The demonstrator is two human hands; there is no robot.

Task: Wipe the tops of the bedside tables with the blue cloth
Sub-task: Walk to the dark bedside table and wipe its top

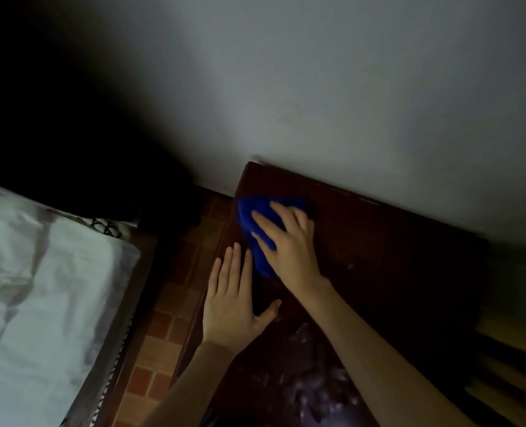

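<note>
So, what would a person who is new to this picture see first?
The bright blue cloth stands out, pressed by the right hand on the dark wooden bedside table near the wall. The left hand lies flat at the table's left edge, and a pale bed fills the lower left.

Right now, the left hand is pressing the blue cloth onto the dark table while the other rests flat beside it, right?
Not quite. The head view shows the right hand pressing the blue cloth onto the dark table; the left hand rests flat beside it.
</note>
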